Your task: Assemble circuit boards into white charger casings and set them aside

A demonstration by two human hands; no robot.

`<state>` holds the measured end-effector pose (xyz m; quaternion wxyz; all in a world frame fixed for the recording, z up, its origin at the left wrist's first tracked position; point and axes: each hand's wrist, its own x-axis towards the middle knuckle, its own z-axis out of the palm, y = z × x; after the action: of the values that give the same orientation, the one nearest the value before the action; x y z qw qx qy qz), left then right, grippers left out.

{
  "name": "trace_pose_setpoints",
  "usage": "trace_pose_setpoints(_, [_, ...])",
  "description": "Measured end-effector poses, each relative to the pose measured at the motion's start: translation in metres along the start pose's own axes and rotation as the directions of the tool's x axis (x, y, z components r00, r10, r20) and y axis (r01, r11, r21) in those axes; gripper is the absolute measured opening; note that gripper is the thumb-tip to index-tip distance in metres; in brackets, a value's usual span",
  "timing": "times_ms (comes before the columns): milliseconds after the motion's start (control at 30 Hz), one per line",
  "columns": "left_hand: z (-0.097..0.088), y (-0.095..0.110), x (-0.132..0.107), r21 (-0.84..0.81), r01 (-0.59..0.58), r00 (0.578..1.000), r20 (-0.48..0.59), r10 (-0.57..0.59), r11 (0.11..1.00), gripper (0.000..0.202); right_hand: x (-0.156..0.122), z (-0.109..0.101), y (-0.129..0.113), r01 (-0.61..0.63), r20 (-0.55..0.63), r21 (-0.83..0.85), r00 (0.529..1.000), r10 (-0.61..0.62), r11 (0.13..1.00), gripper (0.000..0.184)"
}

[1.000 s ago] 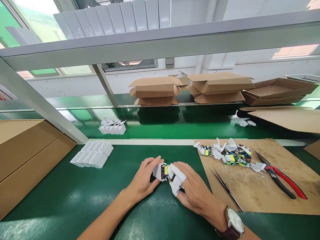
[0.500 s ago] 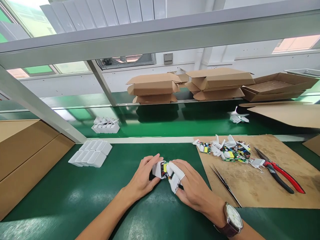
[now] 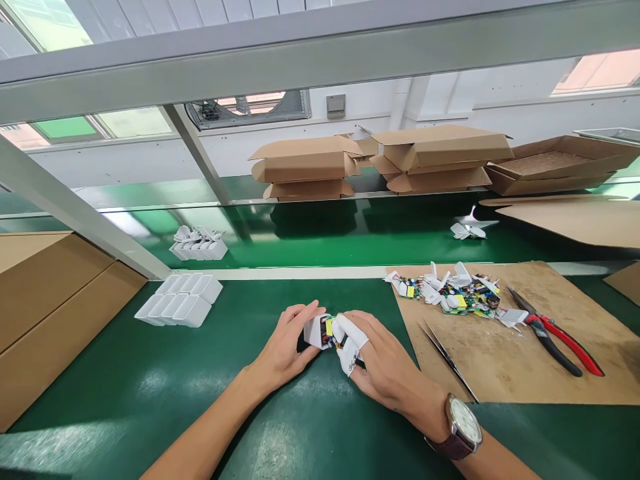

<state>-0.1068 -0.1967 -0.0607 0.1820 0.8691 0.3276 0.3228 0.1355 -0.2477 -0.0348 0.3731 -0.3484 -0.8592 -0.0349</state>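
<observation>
Over the green bench, my left hand (image 3: 285,343) is closed round a white plastic housing (image 3: 314,331). A small circuit board (image 3: 329,327) with a yellow-wrapped part shows at the housing's right end. My right hand (image 3: 387,363) grips white plastic pieces (image 3: 353,333) at the other side of the board, close against it. Some dark material shows under the fingers of both hands; I cannot make out what it is. My palms and fingers hide how the pieces join.
White housings (image 3: 177,303) stand grouped at left; filled ones (image 3: 200,250) sit behind the bench rail. On a brown sheet (image 3: 525,383) at right lie circuit boards with white plugs (image 3: 460,293), tweezers (image 3: 447,360) and red-black pliers (image 3: 560,340). A large carton (image 3: 65,320) borders the left; cardboard boxes (image 3: 305,167) line the back.
The view has tilted slightly, so the surroundings sit a little higher in the picture. Both hands keep nearly the same hold on the housing, board and white pieces.
</observation>
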Motion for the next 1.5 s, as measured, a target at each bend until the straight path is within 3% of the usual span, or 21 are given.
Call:
trace_pose_setpoints(500, [0.004,0.006,0.001,0.016,-0.023,1.0,0.005,0.023,1.0,0.087,0.0,0.005,-0.001,-0.011,0.03,0.038,0.999,0.01,0.999,0.049])
trace_pose_setpoints(633, [0.006,0.009,0.0,-0.055,-0.008,0.999,0.031,0.01,0.998,0.085,0.0,0.006,0.001,-0.054,0.019,0.112,0.998,0.053,0.992,0.053])
trace_pose_setpoints(767, [0.01,0.01,-0.002,-0.246,0.06,0.991,0.13,-0.028,0.967,0.087,0.005,-0.001,0.003,-0.193,0.031,0.302,0.981,0.192,0.934,0.058])
trace_pose_setpoints(900, [0.016,0.013,0.0,-0.41,0.159,0.985,0.122,-0.118,0.898,0.072,0.003,-0.002,0.009,-0.273,0.04,0.401,0.959,0.281,0.875,0.037])
trace_pose_setpoints(1067, [0.014,0.019,0.004,-0.573,0.3,0.952,0.135,-0.273,0.763,0.064,-0.006,0.015,0.02,-0.248,0.142,0.394,0.968,0.208,0.885,0.046])
trace_pose_setpoints(1233, [0.011,0.021,0.003,-0.586,0.378,0.923,0.178,-0.341,0.717,0.08,-0.007,0.021,0.022,-0.142,0.075,0.363,0.99,0.123,0.921,0.047])
trace_pose_setpoints(1367, [0.012,0.02,0.001,-0.552,0.27,0.957,0.065,-0.282,0.789,0.102,-0.004,0.015,0.017,-0.138,-0.019,0.341,0.988,0.153,0.93,0.046])
trace_pose_setpoints(1500, [0.014,0.02,0.001,-0.488,0.184,0.976,-0.015,-0.219,0.853,0.105,-0.003,0.015,0.014,-0.191,0.064,0.365,0.982,0.18,0.911,0.036])
